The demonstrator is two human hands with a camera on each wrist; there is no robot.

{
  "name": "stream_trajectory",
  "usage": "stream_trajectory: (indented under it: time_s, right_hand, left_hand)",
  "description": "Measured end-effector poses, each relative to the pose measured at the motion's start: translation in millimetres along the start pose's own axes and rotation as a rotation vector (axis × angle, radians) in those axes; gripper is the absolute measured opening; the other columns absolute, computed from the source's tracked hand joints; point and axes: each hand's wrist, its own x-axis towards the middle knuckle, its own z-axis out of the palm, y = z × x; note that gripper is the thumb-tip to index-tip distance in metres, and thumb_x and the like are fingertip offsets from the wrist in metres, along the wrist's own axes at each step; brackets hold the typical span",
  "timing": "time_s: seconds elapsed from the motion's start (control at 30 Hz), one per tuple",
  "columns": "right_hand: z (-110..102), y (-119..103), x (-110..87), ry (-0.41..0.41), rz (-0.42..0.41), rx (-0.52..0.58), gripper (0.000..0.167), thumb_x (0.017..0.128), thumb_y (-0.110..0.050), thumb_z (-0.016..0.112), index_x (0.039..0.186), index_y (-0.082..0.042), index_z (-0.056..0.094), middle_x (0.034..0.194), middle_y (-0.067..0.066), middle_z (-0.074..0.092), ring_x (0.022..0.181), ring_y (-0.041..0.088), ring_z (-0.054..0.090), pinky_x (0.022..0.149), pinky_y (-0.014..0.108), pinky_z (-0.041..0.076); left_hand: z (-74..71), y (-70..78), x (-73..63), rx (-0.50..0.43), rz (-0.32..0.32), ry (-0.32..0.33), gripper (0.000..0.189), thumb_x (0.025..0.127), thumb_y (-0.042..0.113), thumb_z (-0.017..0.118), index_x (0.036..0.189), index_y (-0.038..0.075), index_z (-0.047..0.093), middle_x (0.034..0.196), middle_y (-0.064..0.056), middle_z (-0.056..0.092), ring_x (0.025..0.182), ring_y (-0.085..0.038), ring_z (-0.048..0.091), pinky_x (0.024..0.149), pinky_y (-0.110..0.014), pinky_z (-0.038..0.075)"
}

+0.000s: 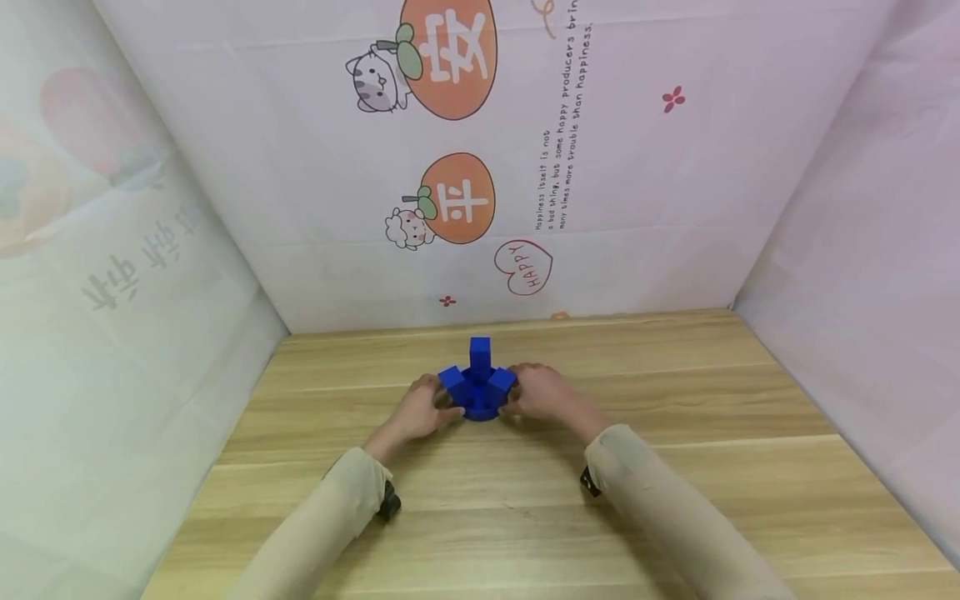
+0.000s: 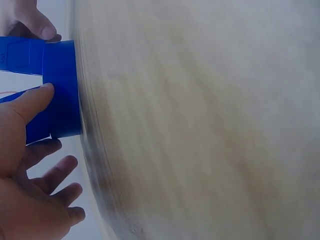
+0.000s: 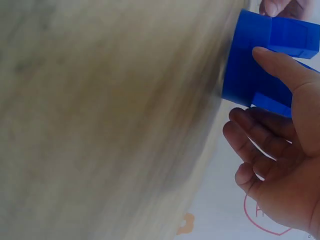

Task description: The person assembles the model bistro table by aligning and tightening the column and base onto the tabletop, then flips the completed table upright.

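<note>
A blue round-based holder [image 1: 481, 413] with three square posts angled up and outward stands on the wooden table. From its left side, my left hand [image 1: 422, 410] grips it; in the left wrist view the thumb [image 2: 37, 100] lies on the wall of the blue base [image 2: 65, 112], with the other fingers spread beneath. The right hand [image 1: 542, 392] holds the opposite side. Its thumb [image 3: 275, 62] presses the blue base [image 3: 240, 75] in the right wrist view, and its other fingers curl loosely behind. What the fingertips touch on the far side is partly hidden.
The wooden table [image 1: 495, 517] runs back to a printed white cloth wall [image 1: 615, 275]. Similar cloth walls stand at the left [image 1: 150, 350] and the right [image 1: 862, 275]. Dark wrist devices show under both sleeves.
</note>
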Motion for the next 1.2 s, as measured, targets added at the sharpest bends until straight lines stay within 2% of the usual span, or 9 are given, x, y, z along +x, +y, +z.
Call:
stream_trajectory:
  time_s: [0.2,0.43,0.6,0.73,0.97,1.2]
  right_hand:
    - [5.8,0.2,-0.5,0.004,0.011,0.029,0.043,0.078,-0.040,0.085,0.102,-0.009,0.068,0.080,-0.002,0.062,0.074,0.016,0.056,0.074,0.036,0.051]
    - [10.7,6.0,0.3,0.040,-0.016,0.053,0.042,0.076,-0.038,0.087,0.100,-0.009,0.069,0.081,0.000,0.066,0.075,0.015,0.058,0.077,0.036,0.053]
    - [2.5,7.1,-1.7,0.064,-0.017,0.146,0.038,0.074,-0.036,0.088,0.096,-0.011,0.069,0.084,0.003,0.071,0.076,0.014,0.062,0.071,0.032,0.053]
    - [-9.4,7.2,-3.7,0.054,-0.017,0.205,0.039,0.074,-0.037,0.087,0.098,-0.012,0.070,0.092,0.005,0.073,0.085,0.016,0.065,0.074,0.033,0.054]
    - [-22.1,14.1,-4.4,0.021,-0.060,0.291,0.037,0.078,-0.040,0.083,0.099,-0.012,0.071,0.092,0.002,0.074,0.088,0.015,0.066,0.079,0.034,0.055]
    - [-30.6,20.2,-5.2,0.023,-0.092,0.383,0.028,0.083,-0.039,0.076,0.093,-0.013,0.071,0.086,-0.001,0.072,0.080,0.012,0.064,0.074,0.030,0.053]
  left_hand:
    - [2.4,-1.2,1.1,0.037,0.021,0.015,0.059,0.089,0.035,0.076,0.133,0.000,0.060,0.132,-0.019,0.059,0.123,-0.037,0.054,0.107,-0.051,0.044]
    - [4.7,0.3,1.3,0.071,0.004,0.023,0.058,0.088,0.038,0.076,0.129,-0.001,0.063,0.133,-0.016,0.059,0.126,-0.037,0.052,0.107,-0.049,0.044]
    - [-1.0,7.6,0.1,0.005,0.038,0.062,0.045,0.085,0.033,0.080,0.117,0.004,0.069,0.119,-0.013,0.068,0.118,-0.034,0.060,0.104,-0.048,0.047]
    - [-7.3,10.3,-1.3,-0.053,0.081,0.071,0.038,0.085,0.034,0.080,0.112,0.009,0.073,0.112,-0.008,0.074,0.111,-0.029,0.067,0.098,-0.046,0.053]
    - [-16.4,13.4,-2.6,-0.091,0.115,0.073,0.035,0.085,0.038,0.079,0.107,0.010,0.075,0.109,-0.006,0.074,0.104,-0.025,0.069,0.082,-0.039,0.058]
    - [-22.1,19.3,-0.4,-0.123,0.148,0.041,0.032,0.080,0.027,0.084,0.106,0.010,0.073,0.111,-0.009,0.072,0.107,-0.029,0.066,0.083,-0.038,0.058]
